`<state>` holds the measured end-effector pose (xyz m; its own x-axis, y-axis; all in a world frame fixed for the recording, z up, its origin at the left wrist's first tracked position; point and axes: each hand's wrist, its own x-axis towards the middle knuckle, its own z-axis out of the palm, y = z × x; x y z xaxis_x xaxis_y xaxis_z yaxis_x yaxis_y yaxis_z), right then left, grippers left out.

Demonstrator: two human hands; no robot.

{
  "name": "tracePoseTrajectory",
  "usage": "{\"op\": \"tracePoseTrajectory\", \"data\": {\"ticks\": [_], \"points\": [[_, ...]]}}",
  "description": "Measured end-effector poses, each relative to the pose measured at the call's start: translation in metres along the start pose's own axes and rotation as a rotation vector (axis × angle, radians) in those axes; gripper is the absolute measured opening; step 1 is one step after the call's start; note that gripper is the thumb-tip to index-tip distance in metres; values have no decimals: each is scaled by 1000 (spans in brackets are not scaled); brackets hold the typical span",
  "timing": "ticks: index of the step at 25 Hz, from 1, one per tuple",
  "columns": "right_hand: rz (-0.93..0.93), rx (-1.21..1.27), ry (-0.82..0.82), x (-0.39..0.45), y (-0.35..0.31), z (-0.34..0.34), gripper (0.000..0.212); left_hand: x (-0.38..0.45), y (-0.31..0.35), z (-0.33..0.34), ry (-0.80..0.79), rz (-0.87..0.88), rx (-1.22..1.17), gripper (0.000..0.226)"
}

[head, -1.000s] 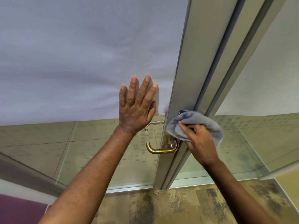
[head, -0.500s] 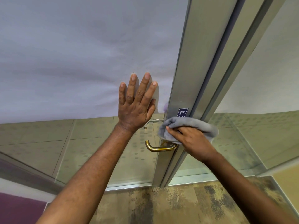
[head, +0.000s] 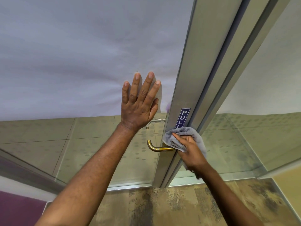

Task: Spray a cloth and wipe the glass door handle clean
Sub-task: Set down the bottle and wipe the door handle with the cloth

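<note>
A brass lever handle (head: pixel 157 147) sticks out to the left from the metal stile (head: pixel 184 88) of the glass door. My right hand (head: pixel 190 150) grips a grey cloth (head: pixel 180 136) and presses it over the handle's base, where the lever meets the stile. The base itself is hidden by the cloth. My left hand (head: pixel 140 103) lies flat, fingers spread, on the frosted glass panel (head: pixel 81 62) just left of the stile, above the handle. No spray bottle is in view.
A blue PULL sticker (head: pixel 184 117) sits on the stile above the cloth. A second silver handle (head: pixel 154 122) shows through the glass behind. A clear glass panel (head: pixel 244 144) stands to the right. Patterned carpet (head: pixel 162 207) covers the floor below.
My right hand has slid the cloth down the stile, uncovering the PULL sticker, and now bunches it on the handle's base. My left hand stays flat on the glass.
</note>
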<state>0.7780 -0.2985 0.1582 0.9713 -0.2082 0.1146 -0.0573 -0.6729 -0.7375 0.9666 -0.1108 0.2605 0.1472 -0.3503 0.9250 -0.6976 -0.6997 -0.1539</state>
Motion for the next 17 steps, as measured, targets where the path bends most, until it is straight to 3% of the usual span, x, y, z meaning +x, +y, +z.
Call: {"op": "tracePoseTrajectory", "data": {"ticks": [3, 7, 10, 13, 15, 17], "points": [[195, 318, 72, -5, -12, 13, 58, -2, -1, 2, 8, 3, 6, 65], [296, 366, 54, -18, -10, 18, 49, -2, 0, 4, 22, 4, 3, 66], [246, 150, -9, -32, -13, 30, 57, -3, -1, 6, 28, 6, 11, 66], [90, -414, 107, -34, -14, 38, 62, -3, 0, 7, 33, 12, 9, 65], [58, -464, 138, -30, -15, 38, 62, -3, -1, 7, 29, 21, 24, 63], [72, -295, 130, -31, -17, 42, 62, -2, -1, 8, 30, 23, 30, 60]]}}
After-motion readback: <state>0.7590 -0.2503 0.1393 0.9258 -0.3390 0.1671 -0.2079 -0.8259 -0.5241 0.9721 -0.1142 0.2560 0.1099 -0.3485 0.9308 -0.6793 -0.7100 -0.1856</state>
